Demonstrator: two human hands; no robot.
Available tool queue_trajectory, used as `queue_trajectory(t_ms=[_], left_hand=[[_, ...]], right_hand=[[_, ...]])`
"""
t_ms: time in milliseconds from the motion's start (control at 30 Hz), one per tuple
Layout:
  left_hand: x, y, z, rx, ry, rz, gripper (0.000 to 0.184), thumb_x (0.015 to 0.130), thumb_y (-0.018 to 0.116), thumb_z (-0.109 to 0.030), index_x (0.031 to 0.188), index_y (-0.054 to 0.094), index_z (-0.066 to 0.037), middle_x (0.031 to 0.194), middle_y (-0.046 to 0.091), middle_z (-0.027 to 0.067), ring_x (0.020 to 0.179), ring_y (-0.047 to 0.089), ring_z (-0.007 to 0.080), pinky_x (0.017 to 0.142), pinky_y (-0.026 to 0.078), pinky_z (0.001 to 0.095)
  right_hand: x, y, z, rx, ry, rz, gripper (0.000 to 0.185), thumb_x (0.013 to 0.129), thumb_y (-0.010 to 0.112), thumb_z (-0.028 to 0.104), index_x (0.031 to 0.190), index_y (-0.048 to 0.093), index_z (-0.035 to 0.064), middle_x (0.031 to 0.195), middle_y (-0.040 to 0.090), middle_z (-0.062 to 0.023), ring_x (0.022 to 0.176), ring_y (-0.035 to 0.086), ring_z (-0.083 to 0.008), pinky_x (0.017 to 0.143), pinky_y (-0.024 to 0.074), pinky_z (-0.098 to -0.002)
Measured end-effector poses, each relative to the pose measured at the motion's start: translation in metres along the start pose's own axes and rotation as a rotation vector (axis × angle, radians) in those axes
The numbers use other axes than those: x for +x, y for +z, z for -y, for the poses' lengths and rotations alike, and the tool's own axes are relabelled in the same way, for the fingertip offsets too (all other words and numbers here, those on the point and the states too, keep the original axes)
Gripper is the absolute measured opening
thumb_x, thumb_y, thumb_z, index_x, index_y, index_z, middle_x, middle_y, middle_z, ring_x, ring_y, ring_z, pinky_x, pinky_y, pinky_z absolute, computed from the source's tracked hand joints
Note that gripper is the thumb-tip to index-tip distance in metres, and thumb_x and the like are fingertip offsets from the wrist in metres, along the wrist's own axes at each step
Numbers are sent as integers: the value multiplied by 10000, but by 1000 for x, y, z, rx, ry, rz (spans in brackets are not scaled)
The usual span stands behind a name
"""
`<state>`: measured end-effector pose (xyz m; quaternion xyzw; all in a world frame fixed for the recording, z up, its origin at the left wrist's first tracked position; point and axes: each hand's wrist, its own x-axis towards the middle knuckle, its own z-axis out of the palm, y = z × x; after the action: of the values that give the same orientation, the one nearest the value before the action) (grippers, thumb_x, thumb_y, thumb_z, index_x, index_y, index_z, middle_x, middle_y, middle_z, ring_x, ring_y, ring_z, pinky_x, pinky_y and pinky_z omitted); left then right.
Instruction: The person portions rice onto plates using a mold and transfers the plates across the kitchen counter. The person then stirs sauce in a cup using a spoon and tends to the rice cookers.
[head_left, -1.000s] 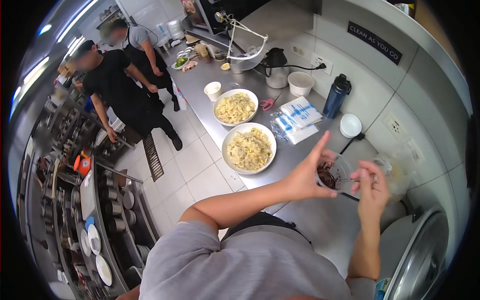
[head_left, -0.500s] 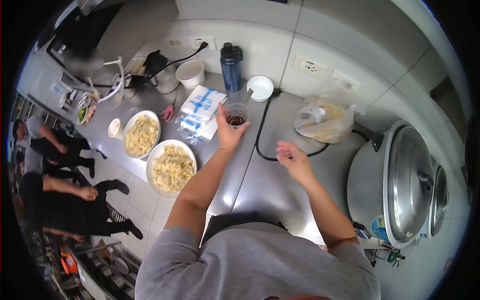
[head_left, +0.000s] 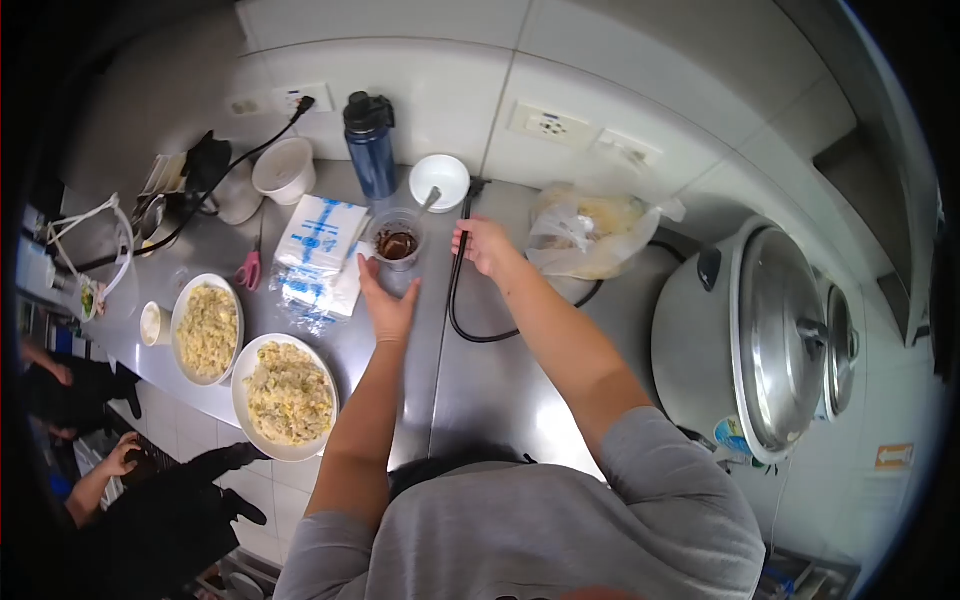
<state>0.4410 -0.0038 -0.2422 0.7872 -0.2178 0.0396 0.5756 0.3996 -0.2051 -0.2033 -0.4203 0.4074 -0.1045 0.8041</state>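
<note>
A clear plastic cup (head_left: 397, 243) with dark brown contents stands on the steel counter, a metal spoon (head_left: 431, 200) leaning out of it. My left hand (head_left: 386, 305) is just in front of the cup, thumb and fingers spread; whether a fingertip touches the cup is unclear. To the right of the cup, my right hand (head_left: 484, 246) is open, its fingers loosely bent over the black power cord (head_left: 452, 295). I cannot tell if they touch the cord. Behind the cup sits a white bowl (head_left: 440, 182). Left of it lie white-and-blue plastic packets (head_left: 322, 245).
Two white bowls of a yellowish chunky mix (head_left: 285, 395) (head_left: 208, 330) stand at the left. A blue bottle (head_left: 371, 150), pink-handled scissors (head_left: 250, 270), a filled plastic bag (head_left: 590, 235) and a large lidded pot (head_left: 710, 330) are around. Other people (head_left: 170, 510) stand lower left.
My left hand has let go of the cup and drawn back slightly toward me. My right hand has moved forward and left, to the cord beside the cup. The view has shifted right.
</note>
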Motion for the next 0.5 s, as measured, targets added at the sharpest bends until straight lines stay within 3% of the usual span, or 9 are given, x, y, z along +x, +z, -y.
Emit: queue_trajectory(t_ms=[67, 100, 200, 267, 433, 500], left_hand=[[0, 0, -8, -9, -16, 13, 1029, 631, 784, -82, 1421, 128, -10, 1298, 388, 259, 1211, 402, 360, 1030, 308, 405], [0, -1, -11, 2, -24, 20, 1026, 634, 782, -82, 1421, 128, -11, 1299, 387, 258, 1212, 401, 360, 1032, 306, 405], [-1, 0, -9, 19, -37, 36, 1015, 641, 780, -82, 1416, 130, 5, 1306, 377, 260, 1219, 390, 362, 1041, 297, 402], [0, 1, -8, 26, -16, 34, 1015, 639, 781, -83, 1412, 130, 17, 1306, 376, 259, 1219, 388, 363, 1043, 295, 402], [-3, -10, -15, -26, -87, 152, 1015, 651, 767, -85, 1414, 110, 37, 1396, 295, 258, 1316, 299, 326, 1088, 244, 359], [-23, -8, -11, -43, -119, 104, 983, 671, 749, -93, 1410, 116, 46, 1406, 286, 244, 1316, 301, 326, 1089, 243, 359]], right_hand=[[-27, -7, 2, 26, -116, -8, 505, 848, 533, 78, 1318, 355, 26, 694, 500, -37, 604, 506, -141, 548, 435, -298], [-48, -8, -4, 24, -237, -100, 374, 880, 490, 66, 1244, 419, 18, 652, 464, -22, 522, 446, -112, 439, 367, -255], [-130, -33, -9, -146, -298, -51, 227, 900, 487, 105, 1120, 489, 50, 665, 478, -11, 547, 461, -108, 499, 401, -270], [-173, -53, -25, -263, -289, -25, 288, 907, 482, 107, 1185, 467, 32, 658, 486, -13, 532, 467, -110, 496, 406, -261], [-178, -90, -68, -45, -215, -181, 353, 921, 466, 108, 1267, 429, 47, 681, 501, -18, 555, 482, -103, 504, 423, -239], [-160, -97, -65, -67, -358, -101, 422, 919, 467, 100, 1330, 381, 61, 744, 536, -32, 618, 515, -111, 563, 453, -249]])
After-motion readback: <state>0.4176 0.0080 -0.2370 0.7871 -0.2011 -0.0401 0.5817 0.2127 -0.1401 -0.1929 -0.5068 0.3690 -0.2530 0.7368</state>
